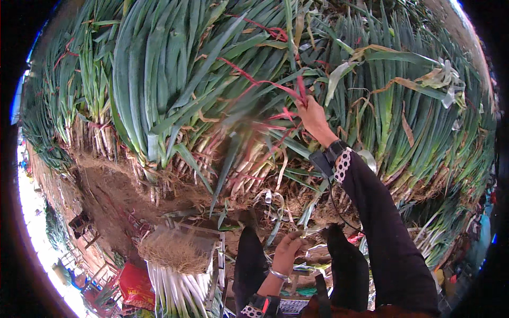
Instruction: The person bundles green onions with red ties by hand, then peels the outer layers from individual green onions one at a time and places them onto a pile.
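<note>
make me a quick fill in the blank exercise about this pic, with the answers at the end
1. The hand gripping the red ribbon is the person's ____ hand.
2. Of the picture's top and bottom edges, the left hand is nearer the ____ one.
3. The right sleeve's cuff is white with ____ spots.
4. The big bag at the lower left is mostly ____ in colour.

Missing words: right; bottom; black; red
</note>
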The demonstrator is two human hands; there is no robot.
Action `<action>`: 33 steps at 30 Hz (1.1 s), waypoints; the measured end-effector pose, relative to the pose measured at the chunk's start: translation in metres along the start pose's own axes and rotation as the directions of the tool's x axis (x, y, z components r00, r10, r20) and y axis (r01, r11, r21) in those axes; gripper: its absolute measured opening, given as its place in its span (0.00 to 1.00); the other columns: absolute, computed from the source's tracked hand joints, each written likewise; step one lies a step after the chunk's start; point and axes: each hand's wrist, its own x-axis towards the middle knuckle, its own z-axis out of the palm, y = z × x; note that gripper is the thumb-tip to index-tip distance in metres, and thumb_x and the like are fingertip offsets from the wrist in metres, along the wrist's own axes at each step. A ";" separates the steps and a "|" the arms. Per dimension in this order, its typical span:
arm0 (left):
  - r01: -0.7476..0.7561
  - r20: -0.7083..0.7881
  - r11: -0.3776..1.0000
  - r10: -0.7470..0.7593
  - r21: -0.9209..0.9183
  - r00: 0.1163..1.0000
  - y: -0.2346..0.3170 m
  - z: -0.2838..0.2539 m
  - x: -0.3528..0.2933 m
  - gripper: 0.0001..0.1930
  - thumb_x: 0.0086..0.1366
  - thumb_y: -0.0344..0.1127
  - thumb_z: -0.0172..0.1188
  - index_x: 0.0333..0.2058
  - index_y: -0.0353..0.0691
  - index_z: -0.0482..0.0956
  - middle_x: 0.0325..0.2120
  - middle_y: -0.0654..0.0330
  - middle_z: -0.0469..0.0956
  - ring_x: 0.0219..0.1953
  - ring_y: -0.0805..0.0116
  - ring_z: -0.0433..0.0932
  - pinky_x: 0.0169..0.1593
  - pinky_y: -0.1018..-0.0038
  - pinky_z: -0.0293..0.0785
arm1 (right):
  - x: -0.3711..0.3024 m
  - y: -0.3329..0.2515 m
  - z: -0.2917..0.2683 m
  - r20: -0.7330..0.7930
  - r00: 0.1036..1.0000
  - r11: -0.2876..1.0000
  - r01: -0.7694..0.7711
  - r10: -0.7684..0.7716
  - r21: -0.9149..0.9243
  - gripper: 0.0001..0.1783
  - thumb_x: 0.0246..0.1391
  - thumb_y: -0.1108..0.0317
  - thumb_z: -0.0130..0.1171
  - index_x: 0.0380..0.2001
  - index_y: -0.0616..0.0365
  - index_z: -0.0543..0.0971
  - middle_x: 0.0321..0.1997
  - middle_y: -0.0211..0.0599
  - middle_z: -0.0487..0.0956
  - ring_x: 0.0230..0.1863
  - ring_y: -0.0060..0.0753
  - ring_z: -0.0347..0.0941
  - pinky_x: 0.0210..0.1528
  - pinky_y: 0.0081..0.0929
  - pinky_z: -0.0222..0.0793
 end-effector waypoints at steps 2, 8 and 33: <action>0.056 0.018 0.998 -0.057 0.036 0.998 -0.008 0.000 -0.003 0.14 0.62 0.33 0.49 0.46 0.34 0.69 0.28 0.61 0.75 0.28 0.77 0.73 0.33 0.80 0.71 | 0.004 -0.008 -0.014 -0.051 0.997 0.995 0.046 -0.050 -0.084 0.19 0.50 0.67 0.49 0.48 0.53 0.68 0.31 0.47 0.77 0.32 0.46 0.74 0.30 0.39 0.66; -0.055 0.047 0.995 0.051 0.084 0.998 -0.009 0.012 0.009 0.13 0.62 0.33 0.49 0.43 0.32 0.70 0.30 0.61 0.75 0.29 0.76 0.73 0.34 0.79 0.71 | 0.048 -0.015 -0.003 0.029 0.975 0.918 0.217 -0.220 -0.333 0.22 0.46 0.69 0.49 0.48 0.51 0.67 0.30 0.47 0.76 0.34 0.51 0.73 0.34 0.44 0.68; 0.002 0.142 0.944 -0.051 0.329 0.989 -0.024 0.072 -0.109 0.15 0.60 0.45 0.54 0.33 0.37 0.71 0.18 0.61 0.71 0.20 0.68 0.72 0.24 0.73 0.70 | -0.505 -0.016 -0.140 0.854 0.520 0.821 -0.490 0.005 0.294 0.24 0.53 0.48 0.42 0.33 0.57 0.76 0.29 0.44 0.76 0.31 0.39 0.71 0.34 0.34 0.65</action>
